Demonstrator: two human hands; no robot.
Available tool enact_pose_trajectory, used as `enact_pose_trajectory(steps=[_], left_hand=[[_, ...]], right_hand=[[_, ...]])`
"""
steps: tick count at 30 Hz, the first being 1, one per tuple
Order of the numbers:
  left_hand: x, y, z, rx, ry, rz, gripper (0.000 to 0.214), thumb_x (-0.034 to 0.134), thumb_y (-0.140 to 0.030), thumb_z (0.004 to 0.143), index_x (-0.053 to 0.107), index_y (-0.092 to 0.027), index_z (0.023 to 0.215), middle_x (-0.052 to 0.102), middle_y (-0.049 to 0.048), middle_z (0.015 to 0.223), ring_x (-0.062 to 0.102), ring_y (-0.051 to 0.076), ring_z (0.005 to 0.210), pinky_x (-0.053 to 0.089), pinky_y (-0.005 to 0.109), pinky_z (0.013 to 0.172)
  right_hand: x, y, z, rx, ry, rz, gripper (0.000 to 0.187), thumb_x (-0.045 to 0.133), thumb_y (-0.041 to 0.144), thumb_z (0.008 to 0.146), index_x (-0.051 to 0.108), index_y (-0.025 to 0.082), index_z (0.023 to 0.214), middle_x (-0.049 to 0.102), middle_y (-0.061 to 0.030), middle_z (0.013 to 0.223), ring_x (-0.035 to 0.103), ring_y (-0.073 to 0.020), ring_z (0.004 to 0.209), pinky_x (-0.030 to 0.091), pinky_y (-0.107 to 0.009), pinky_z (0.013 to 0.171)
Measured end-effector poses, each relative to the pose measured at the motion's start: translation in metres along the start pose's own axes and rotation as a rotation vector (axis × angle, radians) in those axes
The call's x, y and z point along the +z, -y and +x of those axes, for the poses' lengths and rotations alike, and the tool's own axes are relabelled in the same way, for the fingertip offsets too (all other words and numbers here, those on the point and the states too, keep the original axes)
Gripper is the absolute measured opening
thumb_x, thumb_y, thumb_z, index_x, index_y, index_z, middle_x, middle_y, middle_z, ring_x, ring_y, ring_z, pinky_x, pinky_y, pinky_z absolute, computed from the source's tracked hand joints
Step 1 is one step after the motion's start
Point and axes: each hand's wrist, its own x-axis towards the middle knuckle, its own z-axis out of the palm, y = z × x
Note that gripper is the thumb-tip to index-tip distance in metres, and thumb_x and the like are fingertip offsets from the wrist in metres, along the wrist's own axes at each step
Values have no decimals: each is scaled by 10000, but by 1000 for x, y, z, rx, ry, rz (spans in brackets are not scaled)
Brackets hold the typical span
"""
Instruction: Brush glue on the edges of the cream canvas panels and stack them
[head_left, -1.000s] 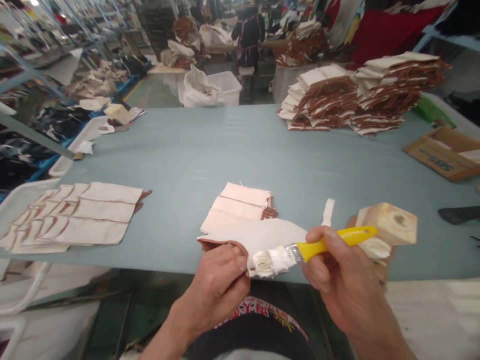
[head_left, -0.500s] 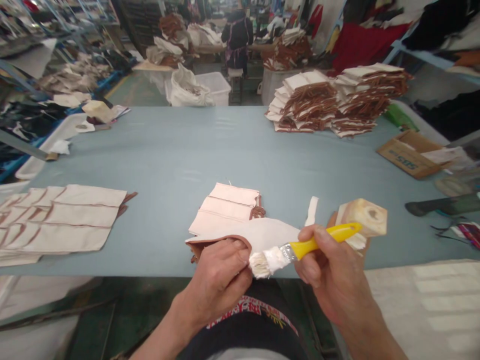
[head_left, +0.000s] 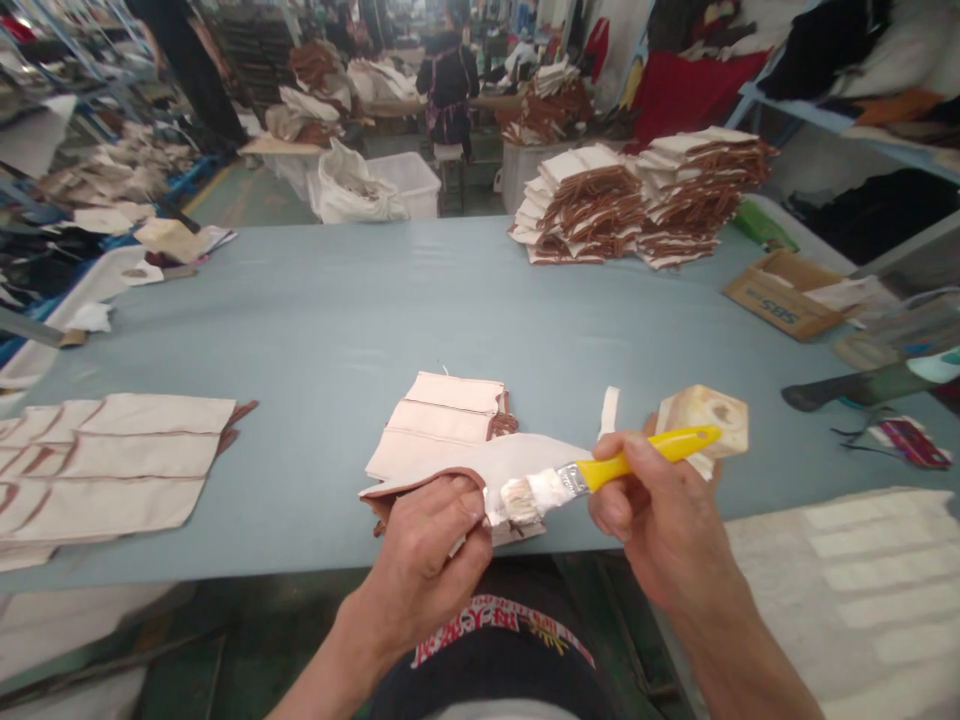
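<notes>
My right hand (head_left: 660, 500) is closed round the yellow handle of a paintbrush (head_left: 645, 452). White paste coats the brush's bristles, which rest against a pale fabric piece (head_left: 540, 455) near its edge. My left hand (head_left: 435, 530) pinches that piece by its brown-lined edge, lifting it in a curve at the table's front. Beneath and behind it lies a small stack of pale panels (head_left: 442, 410) with brown edges. A short white strip (head_left: 609, 412) lies to the right of the stack. Just beyond my right hand stands a yellowish hexagonal container (head_left: 705, 415).
Overlapping cream panels (head_left: 150, 440) lie at the left of the blue-grey table (head_left: 330, 300). Tall piles of brown-edged pieces (head_left: 585, 205) stand at the back right. A cardboard box (head_left: 784, 295) and a dark-handled tool (head_left: 832, 388) lie at the right. Other people are in the background.
The brush tip has moved from beside my left fingers onto the pale fabric. The view has shifted slightly to the right, and a person now shows at the upper left.
</notes>
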Motion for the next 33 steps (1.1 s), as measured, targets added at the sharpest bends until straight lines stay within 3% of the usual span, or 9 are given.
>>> enact_pose_trajectory(steps=[7,12,18,20,23,25,29,33], left_hand=[[-3,3,0,-8,-14,-11,307,458,57,934,413,-225,822,484,-23,714,463,134,691,314,279,608],[-8,5,0,18,-23,-33,333,466,60,924,363,-231,798,433,-33,698,434,131,681,293,281,599],[-11,5,-1,27,-36,-66,309,484,59,905,430,-215,773,476,-35,682,460,120,670,323,257,611],[-14,6,1,-117,-4,-137,277,497,5,923,485,-198,735,513,-30,671,486,113,658,341,242,611],[-25,8,10,-540,87,-398,228,540,-183,962,615,-174,747,587,-5,709,503,116,641,371,224,589],[-36,9,19,-752,93,-600,221,594,-322,943,678,-162,816,584,-1,721,458,111,607,356,218,554],[-56,12,35,-832,67,-755,258,693,-414,876,670,-159,848,501,-26,678,411,97,587,314,200,540],[-56,21,41,-797,50,-826,222,751,-345,800,622,-165,816,561,0,742,492,121,672,357,194,581]], right_hand=[[-3,0,-2,4,54,-88,454,748,637,885,684,194,812,480,56,408,410,-95,364,332,-196,399],[-14,5,4,-16,-4,-193,470,753,649,854,659,192,800,450,62,397,386,-97,359,316,-203,390],[-26,20,7,40,44,-200,434,753,614,874,667,192,818,434,67,392,376,-102,349,322,-210,376],[-26,27,7,20,57,-168,402,768,588,875,682,200,812,430,70,394,375,-105,340,328,-215,367],[-15,37,7,-114,-13,-73,342,818,539,837,705,225,766,411,74,387,385,-110,337,349,-217,366],[-3,42,5,-218,-59,-13,341,862,544,794,720,242,727,399,72,378,384,-111,337,371,-222,371],[18,44,2,-369,7,34,331,867,567,818,753,270,727,446,55,411,395,-107,343,379,-222,374],[24,29,7,-506,111,-2,310,757,543,945,775,266,809,545,25,502,498,-123,401,405,-219,407]])
